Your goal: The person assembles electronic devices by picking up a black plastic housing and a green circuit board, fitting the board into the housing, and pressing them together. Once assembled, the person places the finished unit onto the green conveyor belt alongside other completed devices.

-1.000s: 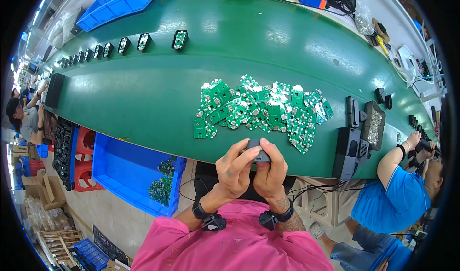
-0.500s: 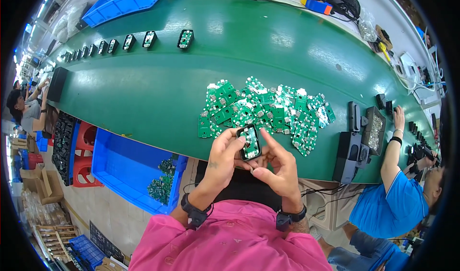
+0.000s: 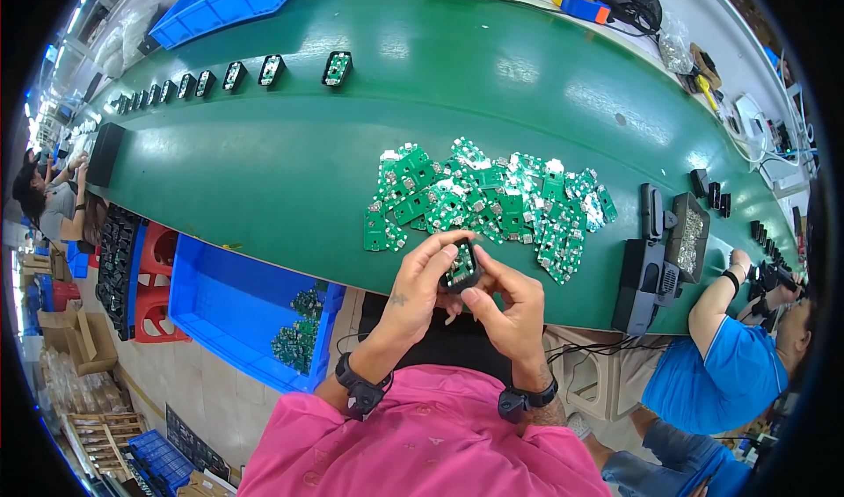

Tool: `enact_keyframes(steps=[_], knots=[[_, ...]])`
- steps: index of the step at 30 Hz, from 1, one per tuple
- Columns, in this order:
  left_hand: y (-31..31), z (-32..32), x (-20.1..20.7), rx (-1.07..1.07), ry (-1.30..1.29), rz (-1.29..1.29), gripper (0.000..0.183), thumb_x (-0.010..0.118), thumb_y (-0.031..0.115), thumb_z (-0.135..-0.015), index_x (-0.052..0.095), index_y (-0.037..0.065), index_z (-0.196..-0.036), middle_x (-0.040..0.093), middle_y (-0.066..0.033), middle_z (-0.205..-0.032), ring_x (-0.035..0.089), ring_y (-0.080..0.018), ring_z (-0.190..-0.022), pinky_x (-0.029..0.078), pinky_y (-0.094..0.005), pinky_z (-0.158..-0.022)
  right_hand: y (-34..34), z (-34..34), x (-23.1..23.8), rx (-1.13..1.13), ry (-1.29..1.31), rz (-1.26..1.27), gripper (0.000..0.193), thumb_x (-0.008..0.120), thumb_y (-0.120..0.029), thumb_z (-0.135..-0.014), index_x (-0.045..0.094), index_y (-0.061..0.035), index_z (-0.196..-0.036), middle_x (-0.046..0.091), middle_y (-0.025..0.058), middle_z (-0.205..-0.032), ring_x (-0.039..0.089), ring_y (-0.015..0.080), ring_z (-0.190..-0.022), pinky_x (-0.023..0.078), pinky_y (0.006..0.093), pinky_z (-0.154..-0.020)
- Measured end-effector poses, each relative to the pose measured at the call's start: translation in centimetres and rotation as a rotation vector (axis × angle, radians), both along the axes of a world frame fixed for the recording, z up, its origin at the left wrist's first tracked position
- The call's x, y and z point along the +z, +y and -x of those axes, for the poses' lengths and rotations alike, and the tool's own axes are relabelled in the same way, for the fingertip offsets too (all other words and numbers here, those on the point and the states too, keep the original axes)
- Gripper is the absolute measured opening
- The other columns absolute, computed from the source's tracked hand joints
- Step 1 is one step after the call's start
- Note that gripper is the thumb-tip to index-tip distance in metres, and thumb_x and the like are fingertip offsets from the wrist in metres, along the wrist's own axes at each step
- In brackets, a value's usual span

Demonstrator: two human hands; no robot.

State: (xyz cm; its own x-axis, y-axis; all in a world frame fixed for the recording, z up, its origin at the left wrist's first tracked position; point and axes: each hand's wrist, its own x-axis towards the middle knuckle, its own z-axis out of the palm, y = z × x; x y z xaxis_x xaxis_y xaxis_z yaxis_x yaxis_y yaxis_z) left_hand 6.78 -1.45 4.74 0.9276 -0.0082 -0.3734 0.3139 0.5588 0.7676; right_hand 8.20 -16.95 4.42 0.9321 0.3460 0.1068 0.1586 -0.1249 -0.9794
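Between my two hands, at the table's near edge, is a small black plastic housing (image 3: 476, 276) with a green circuit board (image 3: 460, 264) inside it. My left hand (image 3: 417, 284) grips its left side, the thumb resting on the board's face. On the other side, my right hand (image 3: 510, 299) is closed around the housing's right edge with thumb and fingers. The undersides of the fingers are hidden. Just beyond my hands lies a loose pile of green circuit boards (image 3: 512, 209) on the green table (image 3: 264, 163).
A row of black housings with boards (image 3: 337, 70) runs along the far left. Below the table's left edge sits a blue bin (image 3: 229, 308) holding more boards. At right stand a grey-black device (image 3: 642, 273) and a tray of small metal parts (image 3: 690, 238), beside a co-worker in blue (image 3: 725, 374).
My right fingers have closed onto the housing, which is now tilted and turned more between my hands. The co-worker's arm at right has drawn back toward their body.
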Motion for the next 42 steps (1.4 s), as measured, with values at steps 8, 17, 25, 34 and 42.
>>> enact_keyframes(steps=[8,17,25,34,42], knots=[[-1.6,1.0,0.7,0.195,-0.399,-0.675,0.034,0.06,0.019,-0.098,0.06,0.0,-0.126,0.068,-0.0116,-0.118,0.069,-0.0168,-0.092,0.054,-0.0272,-0.077,0.9,0.1,0.9,-0.101,-0.171,0.154,0.045,0.058,-0.016,-0.096,0.051,0.0065,-0.135,0.068,0.0203,-0.1,0.069,0.0273,-0.08,0.053,0.0353,-0.071],[-1.7,0.6,-1.0,0.299,-0.644,-1.139,0.026,0.053,0.01,-0.1,0.061,-0.004,-0.121,0.068,-0.019,-0.115,0.07,-0.0338,-0.097,0.055,-0.0377,-0.084,1.2,-0.4,0.9,-0.106,-0.345,0.349,0.042,0.052,-0.012,-0.099,0.049,0.0042,-0.137,0.069,0.0214,-0.09,0.068,0.0325,-0.071,0.052,0.0391,-0.061],[0.9,-1.8,-1.1,0.295,-0.748,-1.154,0.043,0.048,0.011,-0.102,0.038,-0.007,-0.14,0.071,-0.0169,-0.111,0.071,-0.0288,-0.089,0.056,-0.0335,-0.077,2.0,-3.9,2.5,0.098,-0.41,0.508,0.041,0.057,-0.009,-0.095,0.047,-0.002,-0.135,0.066,0.0165,-0.076,0.066,0.033,-0.065,0.049,0.0437,-0.055],[4.5,-1.7,-0.8,0.332,-0.678,-1.341,0.036,0.059,0.014,-0.094,0.055,-0.003,-0.126,0.055,-0.0219,-0.131,0.055,-0.0387,-0.118,0.044,-0.0445,-0.101,5.3,-18.0,1.9,0.124,0.036,0.393,0.029,0.051,-0.015,-0.099,0.05,-0.0011,-0.124,0.068,0.0146,-0.086,0.066,0.0215,-0.059,0.051,0.0361,-0.054],[5.5,2.5,-6.5,0.477,-0.566,-1.628,0.032,0.065,0.007,-0.084,0.059,-0.002,-0.114,0.06,-0.019,-0.117,0.057,-0.0366,-0.108,0.045,-0.0454,-0.096,13.8,-27.8,-0.1,0.081,0.042,0.434,0.03,0.057,-0.011,-0.093,0.053,0.0,-0.121,0.07,0.0159,-0.085,0.07,0.0217,-0.061,0.057,0.0358,-0.059]])
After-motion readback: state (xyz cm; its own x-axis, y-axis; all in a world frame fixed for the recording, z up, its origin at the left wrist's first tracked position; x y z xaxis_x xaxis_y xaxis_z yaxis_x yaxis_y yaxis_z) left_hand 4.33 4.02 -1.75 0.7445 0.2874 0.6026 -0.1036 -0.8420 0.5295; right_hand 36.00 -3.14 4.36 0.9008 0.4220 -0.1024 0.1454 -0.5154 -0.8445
